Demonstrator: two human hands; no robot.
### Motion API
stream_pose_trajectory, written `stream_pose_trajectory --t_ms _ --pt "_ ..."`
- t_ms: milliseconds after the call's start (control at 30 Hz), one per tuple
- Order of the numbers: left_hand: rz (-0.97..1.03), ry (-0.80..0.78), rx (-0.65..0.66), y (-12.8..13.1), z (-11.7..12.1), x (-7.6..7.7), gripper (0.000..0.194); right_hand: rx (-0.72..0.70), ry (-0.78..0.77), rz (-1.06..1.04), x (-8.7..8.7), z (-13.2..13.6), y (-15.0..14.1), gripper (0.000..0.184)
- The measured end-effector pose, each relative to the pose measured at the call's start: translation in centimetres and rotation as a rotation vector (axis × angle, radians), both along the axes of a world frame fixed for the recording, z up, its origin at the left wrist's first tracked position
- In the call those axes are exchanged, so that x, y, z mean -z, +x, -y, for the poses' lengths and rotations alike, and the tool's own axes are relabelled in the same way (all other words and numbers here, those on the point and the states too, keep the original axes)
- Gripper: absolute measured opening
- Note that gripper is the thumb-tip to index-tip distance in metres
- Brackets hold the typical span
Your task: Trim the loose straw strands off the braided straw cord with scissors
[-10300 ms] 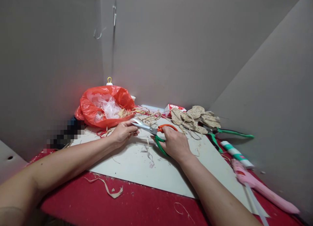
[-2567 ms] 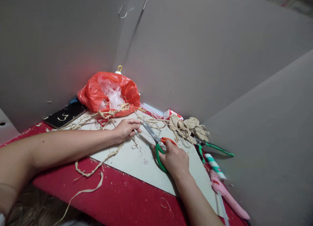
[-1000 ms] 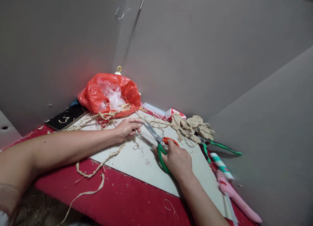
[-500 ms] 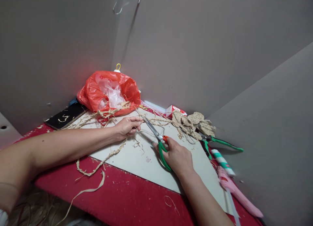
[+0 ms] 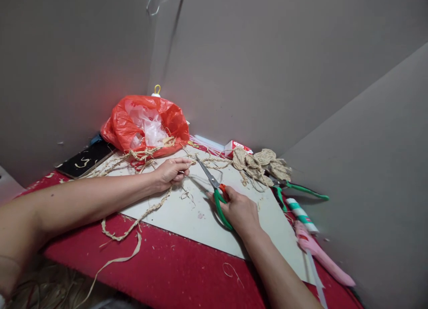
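My right hand (image 5: 239, 210) is wrapped round the green and orange handles of a pair of scissors (image 5: 214, 182). Their blades point up and left, with the tips close to the fingers of my left hand (image 5: 173, 171). Those fingers pinch a braided straw cord (image 5: 152, 209), whose tail hangs below the hand and loops over the board's front edge. More braided cord (image 5: 214, 161) lies beyond the blade tips. Loose straw wisps (image 5: 187, 194) rest on the white board (image 5: 187, 220) under the hands.
An orange-red plastic bag (image 5: 115, 126) with clear plastic inside stands at the back. A black phone-like slab (image 5: 76, 164) lies left. Toward the right are coiled cord pieces (image 5: 252, 166), green-handled pliers (image 5: 307, 191), a white-green roll (image 5: 302, 215) and a pink glue gun (image 5: 323, 260). Grey walls enclose the red table (image 5: 150, 269).
The whole view has shifted slightly, so things appear a little further left. The scissor tips sit slightly further from my left fingertips. Both hands keep their hold.
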State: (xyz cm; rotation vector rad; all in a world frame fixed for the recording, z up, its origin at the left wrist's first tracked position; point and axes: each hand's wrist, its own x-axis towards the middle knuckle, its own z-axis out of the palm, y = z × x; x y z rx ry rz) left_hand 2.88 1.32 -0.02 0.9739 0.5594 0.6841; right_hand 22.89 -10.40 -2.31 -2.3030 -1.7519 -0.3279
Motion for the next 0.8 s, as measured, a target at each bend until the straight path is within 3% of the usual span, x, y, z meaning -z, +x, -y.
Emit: stream_pose_trajectory --t_ms 167,267,367,467,800 --pt "-0.034 0.013 -0.023 0.2 -0.3 0.6 0.015 0.070 0.018 -0.062 -0.3 0.1 0.1 0.043" --pt "-0.104 0.111 -0.039 0.3 -0.4 1.0 0.007 0.061 0.005 -0.056 -0.3 0.1 0.2 0.045" --pt "-0.143 0.193 -0.015 0.5 -0.3 1.2 0.018 0.076 -0.019 -0.043 -0.3 0.0 0.4 0.046" --pt "-0.144 0.166 0.024 0.5 -0.2 1.1 0.026 0.114 -0.062 -0.030 -0.3 -0.2 0.6 0.048" --pt "-0.040 0.061 0.204 0.1 -0.2 0.8 0.019 0.145 -0.114 -0.029 -0.4 -0.3 1.1 0.045"
